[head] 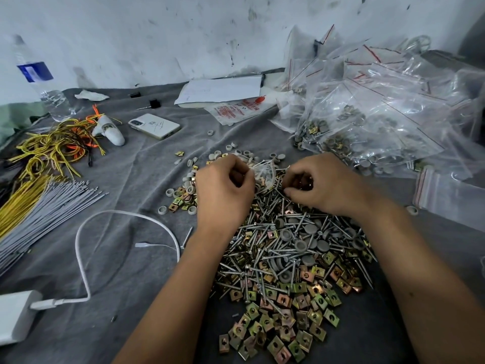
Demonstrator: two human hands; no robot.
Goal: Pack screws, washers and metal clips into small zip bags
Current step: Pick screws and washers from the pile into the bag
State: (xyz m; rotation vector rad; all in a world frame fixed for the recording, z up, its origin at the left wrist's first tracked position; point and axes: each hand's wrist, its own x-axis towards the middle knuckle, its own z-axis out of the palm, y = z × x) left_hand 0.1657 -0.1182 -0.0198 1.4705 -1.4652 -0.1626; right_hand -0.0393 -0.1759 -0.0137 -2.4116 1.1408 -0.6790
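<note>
A heap of silver screws [265, 248], grey round washers [311, 228] and brass-coloured square metal clips [286, 319] covers the grey cloth in front of me. My left hand [223, 190] pinches a small clear zip bag [263, 170] with grey washers inside, held just above the far end of the heap. To the bag's right, my right hand [322, 185] has its fingers curled around a few small metal parts beside the bag's mouth. More grey washers and clips [183, 195] lie loose to the left of my left hand.
Filled zip bags [367, 127] are piled at the back right, with flat empty zip bags [446, 195] at the right edge. A phone [154, 126], water bottle [42, 82], papers [223, 90], yellow wires [49, 148], grey cable ties [39, 214] and a white charger cable [84, 258] lie to the left.
</note>
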